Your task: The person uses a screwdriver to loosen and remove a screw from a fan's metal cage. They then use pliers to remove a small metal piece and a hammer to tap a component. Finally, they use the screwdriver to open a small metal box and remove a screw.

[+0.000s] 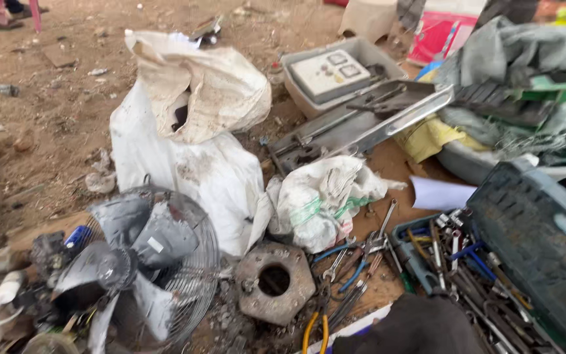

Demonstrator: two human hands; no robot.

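My hands are out of frame below the bottom edge. Nearest above them, the green toolbox (406, 231) lies open, its ribbed lid (538, 242) thrown back to the right, the tray crammed with jumbled screwdrivers and spanners (456, 262). Just left of it, loose pliers and wrenches (355, 269) are scattered on the board, with yellow-handled pliers (314, 330) closest.

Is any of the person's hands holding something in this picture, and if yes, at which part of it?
Nothing is held: neither hand is in view. Only things lie there: a fan, white sacks and an open toolbox of hand tools.
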